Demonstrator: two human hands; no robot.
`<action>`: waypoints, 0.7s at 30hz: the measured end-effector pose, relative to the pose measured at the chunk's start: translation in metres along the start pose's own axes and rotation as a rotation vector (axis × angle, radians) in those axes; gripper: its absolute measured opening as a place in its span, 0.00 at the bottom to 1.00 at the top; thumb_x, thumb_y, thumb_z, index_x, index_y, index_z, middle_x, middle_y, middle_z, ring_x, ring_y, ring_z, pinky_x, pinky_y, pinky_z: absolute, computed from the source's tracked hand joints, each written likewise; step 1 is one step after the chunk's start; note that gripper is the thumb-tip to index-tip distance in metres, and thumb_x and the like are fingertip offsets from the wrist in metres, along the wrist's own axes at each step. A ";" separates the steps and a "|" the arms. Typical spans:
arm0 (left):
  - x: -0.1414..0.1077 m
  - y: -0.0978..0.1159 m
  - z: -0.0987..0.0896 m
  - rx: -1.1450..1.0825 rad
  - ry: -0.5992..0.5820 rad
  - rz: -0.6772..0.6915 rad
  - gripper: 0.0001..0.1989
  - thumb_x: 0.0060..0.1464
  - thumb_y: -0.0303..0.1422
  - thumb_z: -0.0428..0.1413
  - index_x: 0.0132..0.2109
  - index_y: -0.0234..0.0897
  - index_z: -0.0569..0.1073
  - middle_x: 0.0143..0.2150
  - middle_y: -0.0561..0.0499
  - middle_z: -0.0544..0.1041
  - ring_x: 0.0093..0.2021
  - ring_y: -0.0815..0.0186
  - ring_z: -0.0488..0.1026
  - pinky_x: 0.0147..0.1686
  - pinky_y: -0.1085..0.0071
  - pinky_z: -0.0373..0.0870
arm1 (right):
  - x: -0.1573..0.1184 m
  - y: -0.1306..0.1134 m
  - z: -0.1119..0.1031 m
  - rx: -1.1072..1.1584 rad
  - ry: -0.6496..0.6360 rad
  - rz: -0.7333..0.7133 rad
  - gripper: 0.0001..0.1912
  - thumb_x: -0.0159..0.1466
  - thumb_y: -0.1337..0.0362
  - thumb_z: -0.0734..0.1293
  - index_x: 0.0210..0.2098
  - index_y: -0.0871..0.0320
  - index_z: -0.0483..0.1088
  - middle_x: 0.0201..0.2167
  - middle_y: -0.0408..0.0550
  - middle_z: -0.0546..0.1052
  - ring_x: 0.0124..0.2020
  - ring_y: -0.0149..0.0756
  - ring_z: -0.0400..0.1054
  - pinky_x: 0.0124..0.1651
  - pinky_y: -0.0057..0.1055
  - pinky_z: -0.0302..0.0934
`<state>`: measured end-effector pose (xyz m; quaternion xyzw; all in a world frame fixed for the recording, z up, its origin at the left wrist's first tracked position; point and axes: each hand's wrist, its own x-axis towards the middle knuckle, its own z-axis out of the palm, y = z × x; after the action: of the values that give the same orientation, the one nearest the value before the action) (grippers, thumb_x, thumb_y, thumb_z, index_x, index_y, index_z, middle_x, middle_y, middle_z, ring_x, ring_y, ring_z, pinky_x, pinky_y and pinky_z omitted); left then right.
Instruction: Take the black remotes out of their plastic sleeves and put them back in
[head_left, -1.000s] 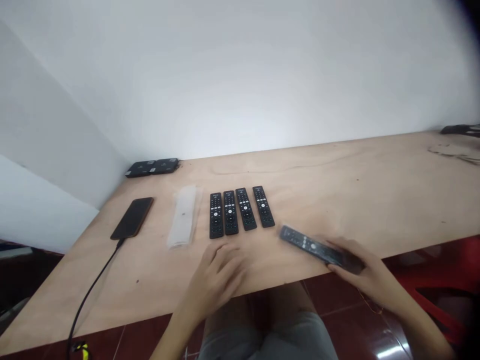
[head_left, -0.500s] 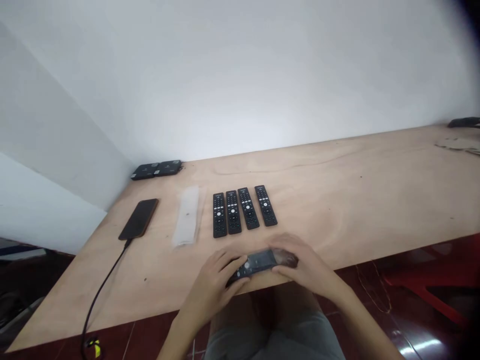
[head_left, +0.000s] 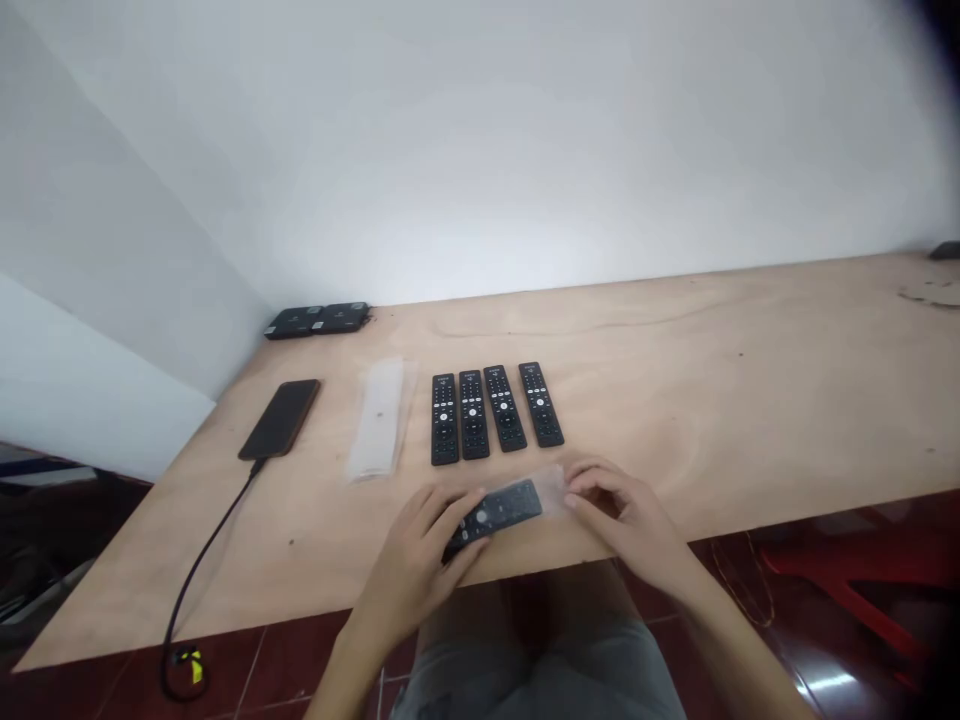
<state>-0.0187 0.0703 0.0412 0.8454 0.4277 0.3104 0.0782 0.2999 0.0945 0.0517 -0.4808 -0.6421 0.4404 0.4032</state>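
Observation:
Near the table's front edge lies a black remote control (head_left: 511,505), tilted, with a clear plastic sleeve (head_left: 553,488) around at least its right part. My left hand (head_left: 426,545) grips the remote's left end between thumb and fingers. The sleeve's right end is pinched between the thumb and fingers of my right hand (head_left: 619,510). Just beyond, several more black remotes (head_left: 474,415) lie side by side, the rightmost remote (head_left: 541,405) set slightly apart. To their left is a flat stack of translucent plastic sleeves (head_left: 377,420).
A dark phone (head_left: 280,420) lies at the left, with a black cable (head_left: 206,565) running off the front edge. Two black boxes (head_left: 340,318) sit against the wall at the back left. A red plastic stool (head_left: 847,590) stands below the table at the right.
My right hand has moved off the remote's right end to the sleeve's end, uncovering more of the remote. My left hand keeps its grip. The view has shifted slightly.

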 end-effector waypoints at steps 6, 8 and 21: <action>0.001 0.003 -0.001 0.012 -0.002 -0.001 0.25 0.72 0.31 0.62 0.72 0.43 0.71 0.59 0.40 0.80 0.57 0.52 0.79 0.55 0.54 0.81 | 0.000 0.000 0.000 0.127 0.084 0.136 0.28 0.69 0.45 0.77 0.62 0.51 0.77 0.43 0.49 0.85 0.45 0.47 0.78 0.52 0.43 0.72; 0.002 0.003 -0.001 0.016 -0.012 -0.017 0.24 0.73 0.32 0.61 0.72 0.43 0.71 0.59 0.40 0.80 0.57 0.52 0.79 0.56 0.54 0.82 | -0.002 -0.003 -0.001 0.233 0.049 0.162 0.29 0.69 0.45 0.78 0.63 0.51 0.77 0.44 0.48 0.85 0.47 0.46 0.78 0.54 0.42 0.72; -0.004 0.002 0.002 0.031 0.010 -0.009 0.26 0.75 0.33 0.60 0.75 0.46 0.69 0.62 0.39 0.79 0.60 0.50 0.80 0.59 0.52 0.82 | -0.001 0.006 -0.014 0.231 0.034 0.080 0.27 0.76 0.43 0.71 0.26 0.53 0.80 0.59 0.52 0.82 0.68 0.56 0.71 0.72 0.50 0.63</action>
<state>-0.0186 0.0661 0.0385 0.8430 0.4364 0.3079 0.0643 0.3146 0.0972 0.0496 -0.4640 -0.5604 0.5190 0.4487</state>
